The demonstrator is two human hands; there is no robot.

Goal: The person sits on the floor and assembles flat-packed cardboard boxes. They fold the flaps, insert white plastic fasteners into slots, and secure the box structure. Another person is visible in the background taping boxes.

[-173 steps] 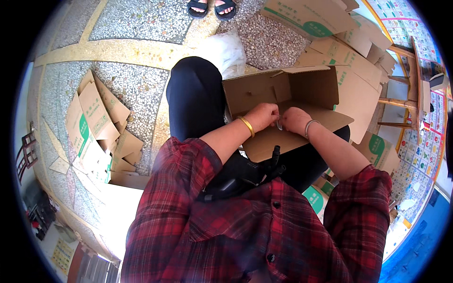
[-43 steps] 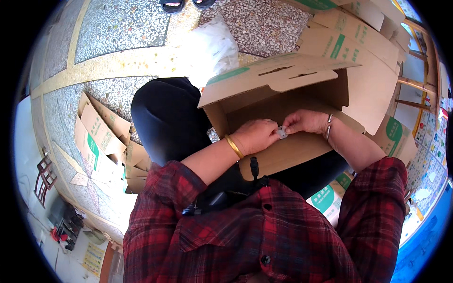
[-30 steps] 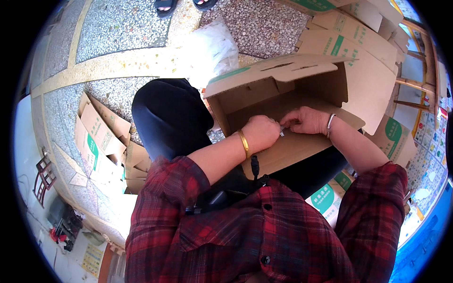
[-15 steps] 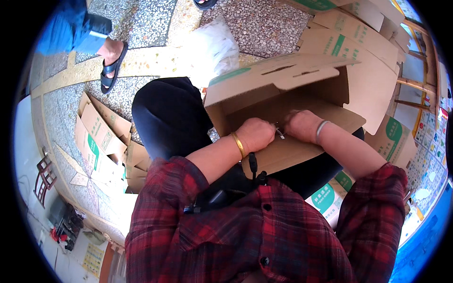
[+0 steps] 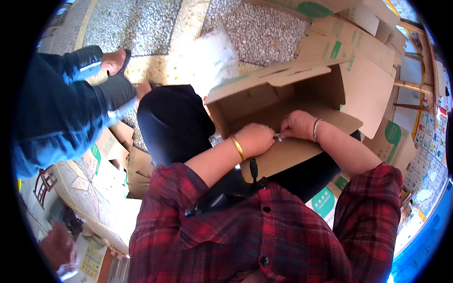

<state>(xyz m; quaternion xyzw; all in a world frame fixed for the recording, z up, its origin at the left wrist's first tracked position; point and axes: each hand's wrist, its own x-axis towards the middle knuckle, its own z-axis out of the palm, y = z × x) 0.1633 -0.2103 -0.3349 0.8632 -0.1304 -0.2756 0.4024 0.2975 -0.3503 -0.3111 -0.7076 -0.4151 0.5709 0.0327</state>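
An open cardboard box (image 5: pixel 273 160) rests on my lap, its long flap standing up on the far side with cut slots in it. My left hand (image 5: pixel 256 140), below a gold bangle, is closed at the near panel's edge. Beside it my right hand (image 5: pixel 299 125), with a silver bangle at the wrist, pinches with its fingertips. Between the two sets of fingertips shows a small, thin, whitish strip (image 5: pixel 278 137). Both hands seem to hold it; its exact kind is too small to make out.
Flattened cardboard sheets (image 5: pixel 365 61) are stacked at the far right, and more cardboard pieces (image 5: pixel 139 162) lie on the left floor. A clear plastic bag (image 5: pixel 217 54) sits beyond the box. At left, a person in blue jeans (image 5: pixel 61 122) stands close to my knee.
The person at left has come nearer, with a leg and a blurred hand now in view. My hands have hardly moved and stay together at the whitish strip.
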